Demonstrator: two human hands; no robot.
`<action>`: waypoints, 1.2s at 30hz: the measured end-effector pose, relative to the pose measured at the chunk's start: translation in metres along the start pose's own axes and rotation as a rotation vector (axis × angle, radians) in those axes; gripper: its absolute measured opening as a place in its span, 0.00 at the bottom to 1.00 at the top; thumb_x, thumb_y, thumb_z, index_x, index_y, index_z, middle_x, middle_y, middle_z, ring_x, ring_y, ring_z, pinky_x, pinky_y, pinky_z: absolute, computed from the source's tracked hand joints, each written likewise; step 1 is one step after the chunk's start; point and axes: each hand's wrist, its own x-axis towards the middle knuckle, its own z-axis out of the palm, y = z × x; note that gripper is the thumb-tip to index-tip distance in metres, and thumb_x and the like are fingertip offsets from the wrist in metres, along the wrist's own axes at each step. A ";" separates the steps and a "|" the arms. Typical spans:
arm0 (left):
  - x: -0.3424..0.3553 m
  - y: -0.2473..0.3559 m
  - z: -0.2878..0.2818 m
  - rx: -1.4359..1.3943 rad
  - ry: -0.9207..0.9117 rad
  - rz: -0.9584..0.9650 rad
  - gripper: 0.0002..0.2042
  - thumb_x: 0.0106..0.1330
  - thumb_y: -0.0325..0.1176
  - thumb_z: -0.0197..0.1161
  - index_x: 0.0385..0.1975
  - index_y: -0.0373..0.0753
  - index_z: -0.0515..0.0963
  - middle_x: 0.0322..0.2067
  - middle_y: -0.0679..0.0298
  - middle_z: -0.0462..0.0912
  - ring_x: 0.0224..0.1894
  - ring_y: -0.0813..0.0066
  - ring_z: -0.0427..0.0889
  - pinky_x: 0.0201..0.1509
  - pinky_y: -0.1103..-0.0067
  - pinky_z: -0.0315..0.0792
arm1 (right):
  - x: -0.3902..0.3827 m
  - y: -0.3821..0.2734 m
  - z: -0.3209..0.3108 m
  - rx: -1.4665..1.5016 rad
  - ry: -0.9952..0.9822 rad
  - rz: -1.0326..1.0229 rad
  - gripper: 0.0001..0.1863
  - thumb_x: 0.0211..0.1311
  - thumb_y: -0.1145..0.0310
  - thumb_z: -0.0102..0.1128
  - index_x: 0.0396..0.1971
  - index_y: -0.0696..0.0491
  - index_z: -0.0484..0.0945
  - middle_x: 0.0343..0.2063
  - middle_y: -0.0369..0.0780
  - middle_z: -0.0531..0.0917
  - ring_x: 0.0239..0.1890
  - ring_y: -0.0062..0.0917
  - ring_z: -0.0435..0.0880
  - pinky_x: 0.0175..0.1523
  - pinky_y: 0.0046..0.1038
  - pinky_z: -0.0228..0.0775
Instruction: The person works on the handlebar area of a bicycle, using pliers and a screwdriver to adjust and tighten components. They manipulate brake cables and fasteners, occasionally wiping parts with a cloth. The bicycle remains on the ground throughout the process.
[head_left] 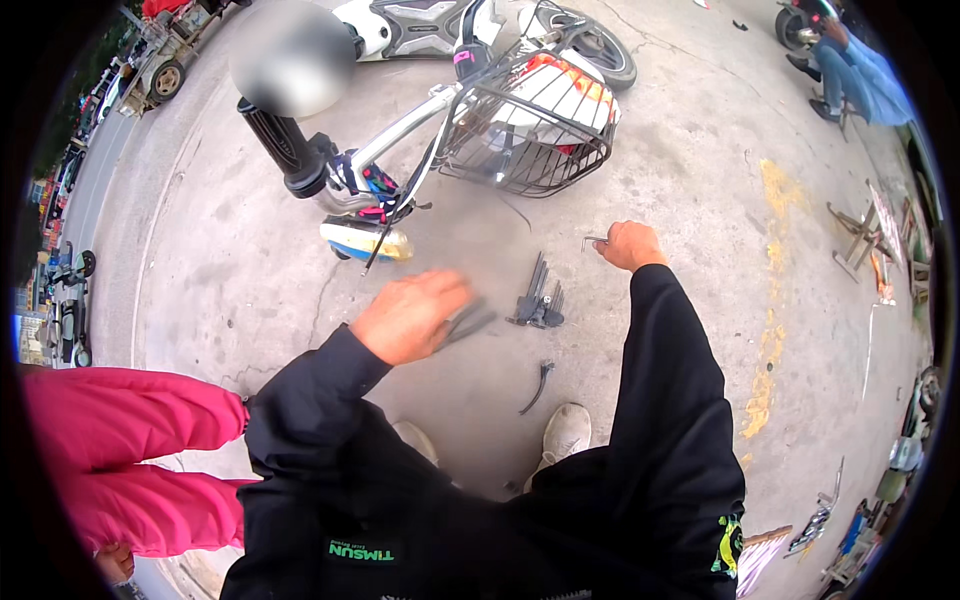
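My right hand (632,246) is closed around a small L-shaped hex key (592,241), whose bent end sticks out to the left. Over the ground to its left, my left hand (412,316) is smeared by motion. A dark, blurred strip (470,325) shows under its fingers; I cannot tell whether it is held. Between the hands lies a dark holder with several hex keys (540,300). Nearer my shoes is a curved black piece (540,388) like a lever. Beyond my left hand is a white scooter's handlebar (400,135) with a black grip (285,150) and hanging cables.
The scooter's black wire basket (530,130) holds white and orange stuff, with the front wheel (600,50) behind it. A person in pink trousers (150,460) is close at my left. Someone in blue (865,80) sits far right, near a wooden stand (855,240).
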 end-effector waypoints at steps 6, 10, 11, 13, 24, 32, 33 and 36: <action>-0.003 -0.013 -0.001 0.075 -0.093 -0.157 0.19 0.57 0.27 0.66 0.50 0.38 0.75 0.46 0.56 0.80 0.48 0.53 0.80 0.51 0.65 0.75 | 0.013 0.007 0.029 0.046 0.110 -0.081 0.20 0.67 0.51 0.54 0.32 0.54 0.83 0.32 0.48 0.86 0.37 0.45 0.86 0.42 0.44 0.78; -0.007 -0.017 0.009 0.136 -0.173 -0.207 0.17 0.58 0.31 0.67 0.48 0.38 0.76 0.41 0.56 0.81 0.45 0.54 0.81 0.48 0.65 0.75 | 0.024 0.014 0.041 0.270 0.049 -0.153 0.20 0.69 0.54 0.52 0.36 0.58 0.80 0.35 0.53 0.85 0.41 0.51 0.83 0.46 0.47 0.74; -0.008 -0.018 0.012 0.152 -0.221 -0.226 0.17 0.59 0.32 0.67 0.47 0.37 0.76 0.41 0.57 0.81 0.45 0.54 0.81 0.47 0.65 0.76 | 0.027 0.012 0.042 0.364 0.062 -0.185 0.20 0.69 0.54 0.51 0.37 0.58 0.79 0.36 0.55 0.84 0.42 0.52 0.82 0.47 0.48 0.73; -0.012 -0.021 0.022 0.138 -0.223 -0.203 0.17 0.59 0.33 0.67 0.47 0.38 0.76 0.39 0.57 0.81 0.44 0.54 0.81 0.46 0.64 0.76 | 0.037 -0.021 0.028 0.539 0.115 -0.169 0.22 0.70 0.53 0.49 0.39 0.59 0.77 0.37 0.57 0.83 0.44 0.54 0.81 0.49 0.49 0.71; -0.006 -0.023 0.037 0.163 -0.146 -0.154 0.14 0.57 0.34 0.68 0.41 0.37 0.76 0.35 0.57 0.81 0.39 0.55 0.82 0.42 0.64 0.76 | 0.100 -0.182 -0.040 1.042 0.189 0.164 0.31 0.74 0.48 0.41 0.43 0.64 0.80 0.46 0.60 0.82 0.53 0.54 0.79 0.57 0.46 0.69; -0.018 -0.033 0.035 0.125 -0.073 -0.145 0.12 0.57 0.34 0.67 0.37 0.37 0.75 0.33 0.56 0.80 0.37 0.53 0.83 0.43 0.64 0.76 | 0.086 -0.202 -0.036 1.052 0.285 0.192 0.30 0.74 0.50 0.42 0.34 0.64 0.83 0.38 0.57 0.84 0.47 0.55 0.81 0.53 0.48 0.70; -0.015 -0.033 0.034 0.135 -0.089 -0.156 0.12 0.57 0.34 0.67 0.36 0.36 0.75 0.33 0.56 0.80 0.37 0.53 0.83 0.42 0.63 0.76 | 0.084 -0.199 -0.028 1.090 0.292 0.170 0.30 0.74 0.51 0.42 0.33 0.64 0.83 0.37 0.58 0.84 0.46 0.55 0.81 0.53 0.48 0.70; -0.013 -0.035 0.035 0.157 -0.146 -0.204 0.11 0.58 0.34 0.66 0.36 0.36 0.75 0.32 0.56 0.80 0.37 0.53 0.83 0.41 0.63 0.76 | 0.057 -0.203 -0.006 1.460 0.199 0.218 0.26 0.75 0.50 0.42 0.30 0.58 0.78 0.17 0.35 0.74 0.17 0.20 0.69 0.25 0.28 0.59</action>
